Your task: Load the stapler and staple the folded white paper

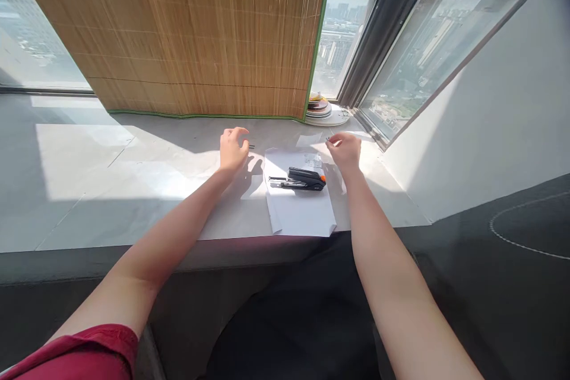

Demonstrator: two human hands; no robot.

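A black stapler (307,178) with an orange end lies on a stack of white paper (300,214), and a thin metal part sticks out at its left. Left of the paper, my left hand (232,149) is raised over the sill with thumb and curved fingers apart, holding nothing visible. A small dark strip (252,146) lies just beside its thumb, too small to name. On the right, my right hand (346,151) pinches a tiny greyish piece (328,139) between thumb and forefinger. A loose white paper piece (309,140) lies between the hands, behind the stack.
The pale window sill (146,178) ends at a front edge close to my body. A bamboo blind (200,35) hangs down behind it. Stacked plates (319,111) stand in the back corner by the window, with a white wall (481,107) on the right.
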